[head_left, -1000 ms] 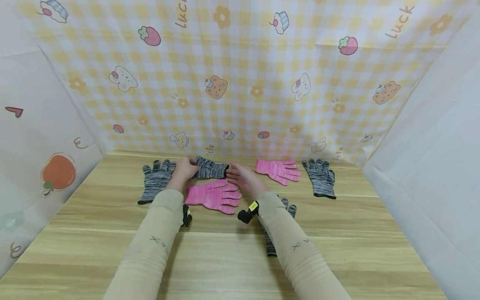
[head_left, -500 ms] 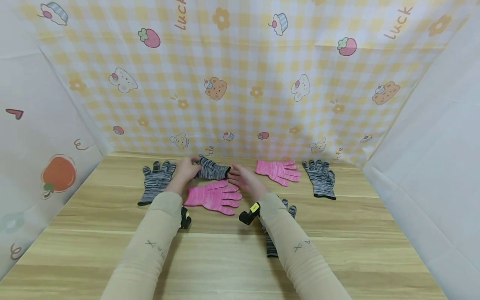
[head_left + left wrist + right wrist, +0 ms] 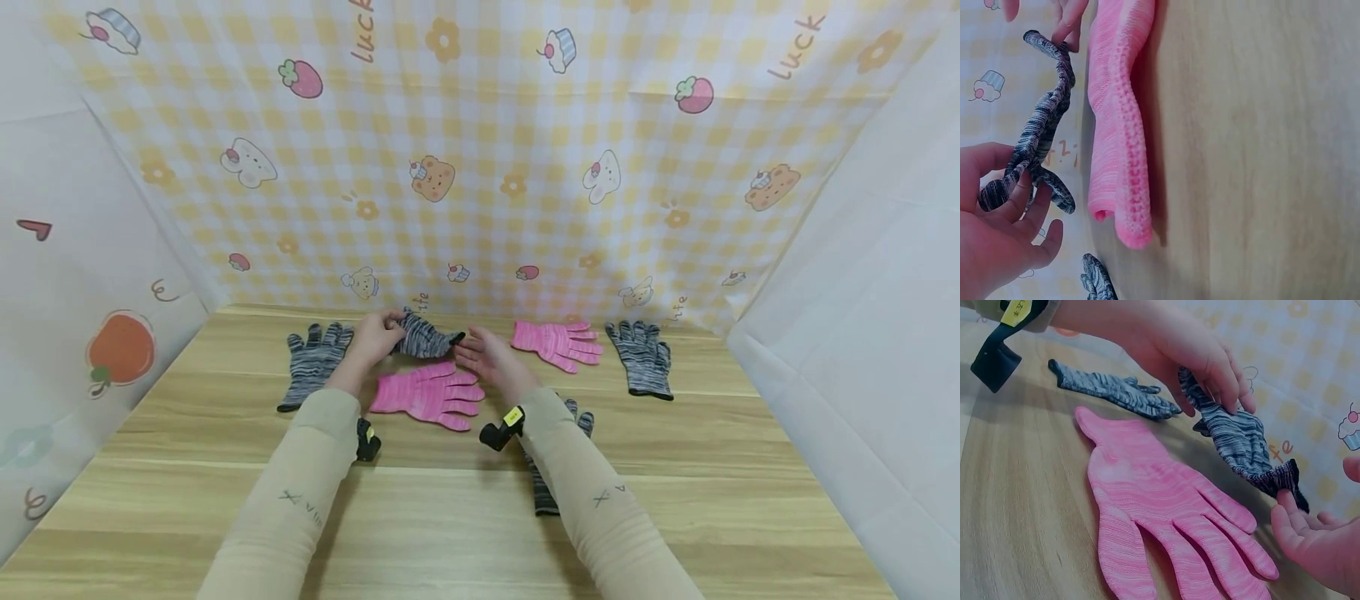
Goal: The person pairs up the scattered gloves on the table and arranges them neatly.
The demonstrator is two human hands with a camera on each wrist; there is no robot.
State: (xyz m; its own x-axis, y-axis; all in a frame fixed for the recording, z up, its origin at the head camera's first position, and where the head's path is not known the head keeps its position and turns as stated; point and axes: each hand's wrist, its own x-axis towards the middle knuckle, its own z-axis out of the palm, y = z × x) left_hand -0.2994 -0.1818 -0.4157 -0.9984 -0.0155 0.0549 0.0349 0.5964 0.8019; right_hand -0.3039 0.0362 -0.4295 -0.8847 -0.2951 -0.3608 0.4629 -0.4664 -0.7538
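Note:
A grey-and-black knit glove (image 3: 423, 337) is held up off the table at the back, its cuff toward the right. My left hand (image 3: 375, 340) pinches it at the finger end; in the left wrist view, thumb and fingers close around the striped glove (image 3: 1041, 122). At the cuff, the fingertips of my right hand (image 3: 489, 358) touch the black edge from below. The thumb stands apart from the cuff in the right wrist view, where the right hand (image 3: 1322, 540) has fairly straight fingers. Just in front lies a pink glove (image 3: 429, 395), palm flat, fingers toward the right.
Another grey glove (image 3: 317, 362) lies left of my left hand. A second pink glove (image 3: 557, 343) and a grey glove (image 3: 641, 358) lie at the back right. My right forearm partly covers one more grey glove (image 3: 543, 483). A checked curtain (image 3: 480, 208) hangs behind the wooden table (image 3: 420, 533).
The grey glove has risen and shifted slightly right, and its cuff has tilted and narrowed. My left hand has moved a little right with it. The right hand stays nearly in place.

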